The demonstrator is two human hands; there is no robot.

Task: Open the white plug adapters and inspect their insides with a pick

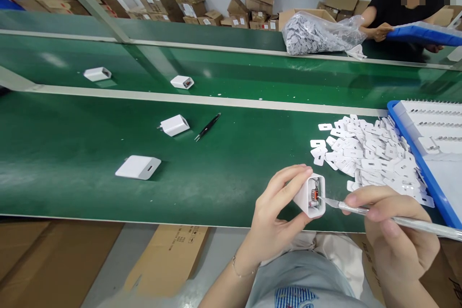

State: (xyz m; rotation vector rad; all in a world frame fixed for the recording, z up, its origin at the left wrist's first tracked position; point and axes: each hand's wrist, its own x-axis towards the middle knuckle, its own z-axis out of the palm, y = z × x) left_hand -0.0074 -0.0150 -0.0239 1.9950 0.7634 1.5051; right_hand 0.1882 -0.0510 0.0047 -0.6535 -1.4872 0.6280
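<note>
My left hand (276, 211) grips a white charger housing (311, 196) with its open end turned toward me, red and metal parts showing inside. My right hand (395, 228) pinches a thin clear pen-like tool (397, 220), and its tip touches the open end of the housing. Both hands hover over the near edge of the green table (72, 154). A heap of small white plastic cover plates (368, 154) lies just beyond my right hand.
Two white chargers (138, 167) (174, 125) and black tweezers (208, 126) lie on the near table. Two more chargers (97, 73) (182, 82) sit on the green belt behind. A blue tray (418, 154) is at right. Far right, a person holds a blue tray (426, 33) beside a clear bag of parts (321, 33).
</note>
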